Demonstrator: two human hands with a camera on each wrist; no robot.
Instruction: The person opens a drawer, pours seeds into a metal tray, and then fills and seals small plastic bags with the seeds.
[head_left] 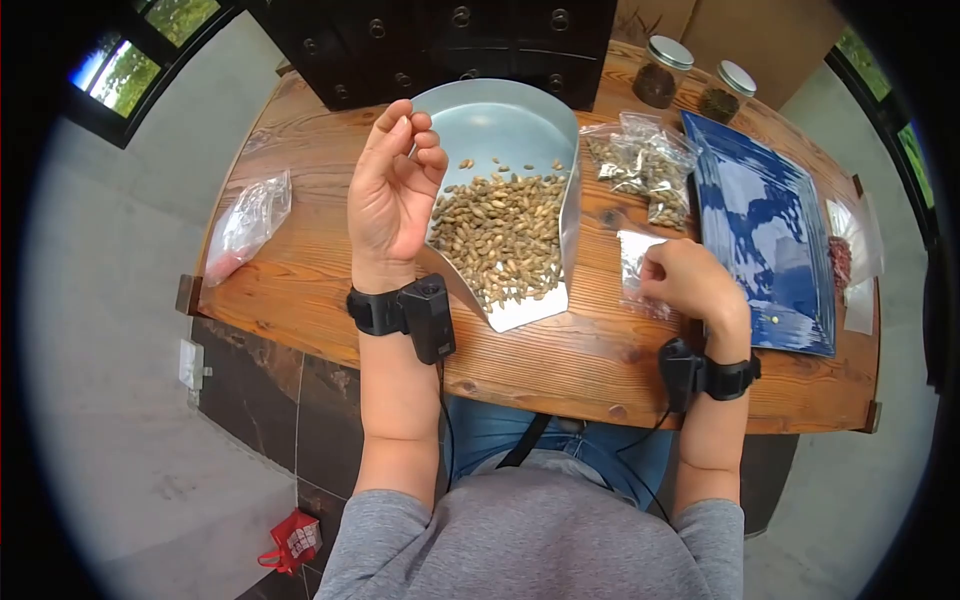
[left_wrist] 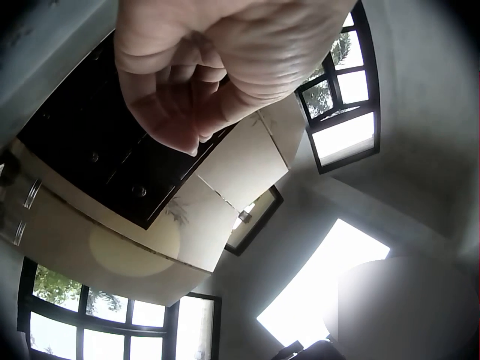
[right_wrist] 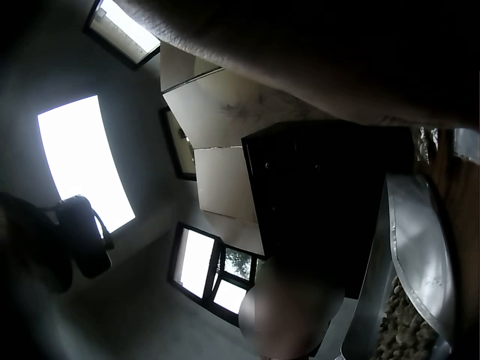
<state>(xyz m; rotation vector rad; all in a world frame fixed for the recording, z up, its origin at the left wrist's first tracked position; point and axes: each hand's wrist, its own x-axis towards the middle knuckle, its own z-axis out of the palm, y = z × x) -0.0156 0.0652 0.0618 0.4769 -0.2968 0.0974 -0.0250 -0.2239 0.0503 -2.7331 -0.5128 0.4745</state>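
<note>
A metal scoop-shaped pan (head_left: 500, 110) lies on the wooden table, its front part heaped with small brown oval dried pods (head_left: 505, 225). My left hand (head_left: 395, 190) is raised over the pan's left side. Its fingers curl in, and thumb tip and fingertip meet in the left wrist view, with nothing visible between them. To the right of the pan, my right hand (head_left: 695, 285) hangs with bent fingers at a small clear plastic bag (head_left: 632, 250). Its fingertips overlap the bag; I cannot tell whether they pinch it. The right wrist view shows mostly the hand's dark edge.
A blue rectangular plate (head_left: 760, 230) lies at the right, beside a bag of red pieces (head_left: 840, 262). Filled bags (head_left: 650, 165) and two lidded jars (head_left: 655, 85) stand farther back. A dark drawer cabinet (head_left: 430, 45) stands behind the pan. Another clear bag (head_left: 250, 220) lies left.
</note>
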